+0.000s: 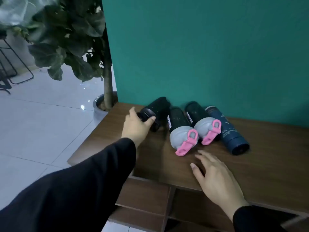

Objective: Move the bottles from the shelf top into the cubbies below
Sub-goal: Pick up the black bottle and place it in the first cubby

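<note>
The black bottle (pixel 154 113), at ten o'clock on the shelf top (pixel 267 164), is gripped by the left hand (pixel 136 127); the right hand (pixel 217 180) hovers, fingers (pixel 203 156) spread.

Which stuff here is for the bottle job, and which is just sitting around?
For the job: black bottle under the left hand; two pink-capped bottles; blue bottle; right hand; shelf top; cubbies.
Just around: potted plant; stool.
</note>
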A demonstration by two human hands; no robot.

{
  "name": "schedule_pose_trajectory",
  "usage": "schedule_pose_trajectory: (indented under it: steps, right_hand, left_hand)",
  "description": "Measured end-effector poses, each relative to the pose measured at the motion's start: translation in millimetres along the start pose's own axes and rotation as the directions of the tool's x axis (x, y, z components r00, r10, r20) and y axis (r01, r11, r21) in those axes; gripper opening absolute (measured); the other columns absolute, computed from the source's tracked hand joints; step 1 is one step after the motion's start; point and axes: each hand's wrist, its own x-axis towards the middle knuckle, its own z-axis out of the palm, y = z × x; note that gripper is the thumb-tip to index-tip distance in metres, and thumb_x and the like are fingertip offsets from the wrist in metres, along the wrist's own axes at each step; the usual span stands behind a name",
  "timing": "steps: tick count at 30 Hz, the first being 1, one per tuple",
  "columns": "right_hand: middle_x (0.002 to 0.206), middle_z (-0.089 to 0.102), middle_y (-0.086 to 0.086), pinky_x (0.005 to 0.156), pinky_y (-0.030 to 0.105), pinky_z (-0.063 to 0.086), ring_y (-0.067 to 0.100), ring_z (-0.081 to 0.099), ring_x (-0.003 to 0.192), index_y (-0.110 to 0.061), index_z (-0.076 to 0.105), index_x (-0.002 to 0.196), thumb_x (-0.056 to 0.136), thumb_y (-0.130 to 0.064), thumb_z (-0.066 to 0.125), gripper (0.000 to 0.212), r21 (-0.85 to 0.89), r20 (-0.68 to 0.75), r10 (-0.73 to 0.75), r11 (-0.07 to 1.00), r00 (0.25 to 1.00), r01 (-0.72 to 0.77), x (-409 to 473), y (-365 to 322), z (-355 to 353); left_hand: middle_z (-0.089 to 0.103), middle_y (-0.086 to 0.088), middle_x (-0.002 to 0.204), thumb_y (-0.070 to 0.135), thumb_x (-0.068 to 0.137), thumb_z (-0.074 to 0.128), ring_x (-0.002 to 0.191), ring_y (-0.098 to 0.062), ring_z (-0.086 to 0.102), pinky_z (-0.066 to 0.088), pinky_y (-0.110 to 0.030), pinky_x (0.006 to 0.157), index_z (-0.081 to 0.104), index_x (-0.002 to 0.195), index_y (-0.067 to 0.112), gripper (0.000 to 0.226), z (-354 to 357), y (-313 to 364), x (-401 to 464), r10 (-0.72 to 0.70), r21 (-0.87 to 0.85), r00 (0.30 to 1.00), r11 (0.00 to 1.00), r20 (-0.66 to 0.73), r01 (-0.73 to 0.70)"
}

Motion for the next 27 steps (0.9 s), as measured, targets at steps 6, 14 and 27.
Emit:
schedule_pose_trajectory:
  steps: [6,14,27]
  right_hand:
    - [0.153,0.045,-0.012,0.119,0.032,0.029,0.011,0.040,0.142,-0.026,0.056,0.140,0.097,-0.054,0.037,0.054,-0.025,-0.017,-0.045,0.999,0.999,0.045,3.4,1.9,4.3]
    - [0.151,0.048,-0.009,0.117,0.032,0.031,0.013,0.042,0.141,-0.024,0.058,0.138,0.097,-0.051,0.040,0.052,-0.018,-0.038,-0.050,0.999,0.998,0.050,2.5,2.1,3.4]
    - [0.116,0.069,-0.002,0.098,0.036,0.048,0.025,0.062,0.113,-0.014,0.071,0.111,0.095,-0.046,0.046,0.044,0.108,-0.155,-0.112,0.986,0.982,0.129,-12.3,-2.6,-2.1]
  left_hand:
    - [0.057,-0.015,0.141,0.077,0.063,0.072,0.131,-0.036,0.055,0.048,-0.045,0.107,0.045,0.143,0.012,0.107,14.1,17.5,56.6,-0.162,0.133,0.986,0.979,0.041,0.155]
    - [0.069,0.003,0.093,0.056,0.065,0.083,0.095,-0.024,0.067,0.049,-0.032,0.077,0.062,0.100,0.016,0.057,21.8,6.3,55.9,-0.052,0.054,0.999,0.997,-0.001,0.052]
    - [0.059,0.010,0.097,0.036,0.073,0.087,0.077,0.006,0.063,0.047,-0.009,0.069,0.050,0.117,0.025,0.059,-138.8,-7.7,-109.4,0.291,0.090,0.954,0.954,-0.066,-0.285]
